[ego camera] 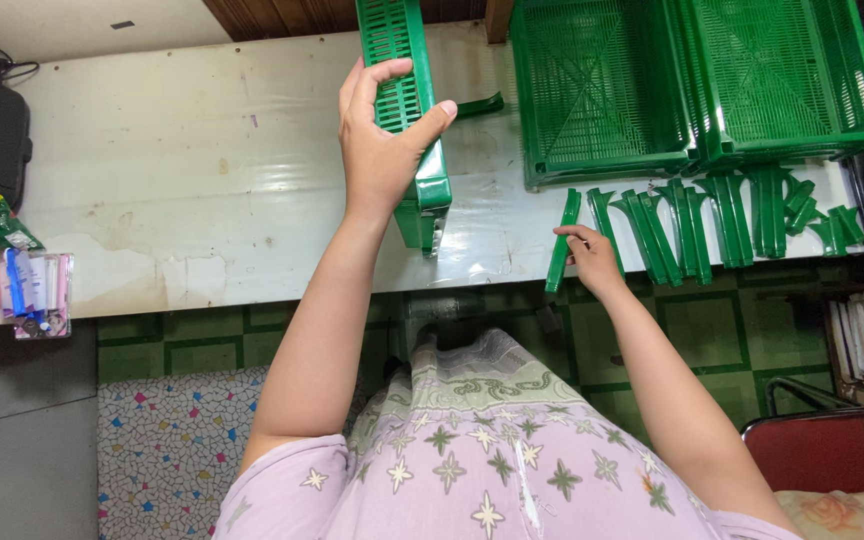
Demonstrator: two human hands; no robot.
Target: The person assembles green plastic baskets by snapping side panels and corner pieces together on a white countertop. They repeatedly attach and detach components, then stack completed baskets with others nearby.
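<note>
There is one view only, from a camera on the person's head. It looks almost straight down, a little forward, over the person's own chest and lap toward a white table (202,170). The far edge of the table is at the top of the picture, and the near edge runs across the middle. The camera is close: both forearms reach from the bottom into the centre, with the left hand (382,140) higher and the right hand (592,255) at the near edge. Below the table the tiled floor (202,350) is seen. No second view shares the scene.
</note>
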